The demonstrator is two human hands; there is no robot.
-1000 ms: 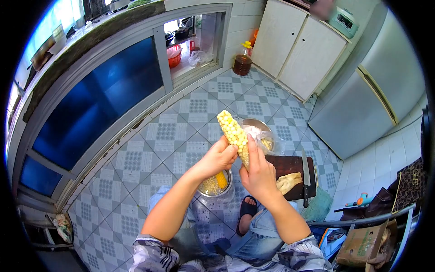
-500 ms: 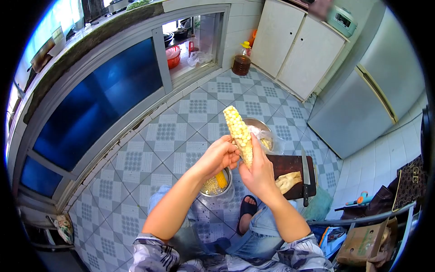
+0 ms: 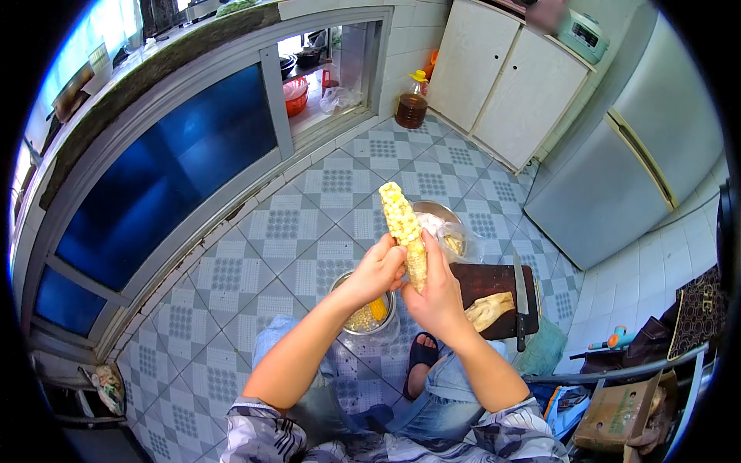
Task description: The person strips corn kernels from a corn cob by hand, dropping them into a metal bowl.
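Observation:
My right hand (image 3: 436, 289) is closed around the lower end of a corn cob (image 3: 403, 224), which stands tilted with its upper part covered in pale yellow kernels. The lower part of the cob looks stripped. My left hand (image 3: 377, 270) is curled, its thumb pressed against the cob's left side; whatever lies under its fingers is hidden. Beneath that hand, a metal pot (image 3: 390, 318) on the floor holds loose kernels (image 3: 359, 319) and a yellower piece of corn (image 3: 378, 309). Behind my right hand sits a metal bowl (image 3: 434, 207) with a clear plastic bag (image 3: 467, 241).
Right of my hands, a dark cutting board (image 3: 482, 279) bears a knife (image 3: 521, 297) and pale, flattened pieces (image 3: 489, 310). An oil jug (image 3: 411, 104) stands by the white cabinet (image 3: 482, 69). A fridge (image 3: 610, 170) is at right, a cardboard box (image 3: 617, 413) lower right.
My left hand has closed more and shifted slightly right and down, its thumb now against the cob. The cob has tipped slightly, while my right hand keeps its hold.

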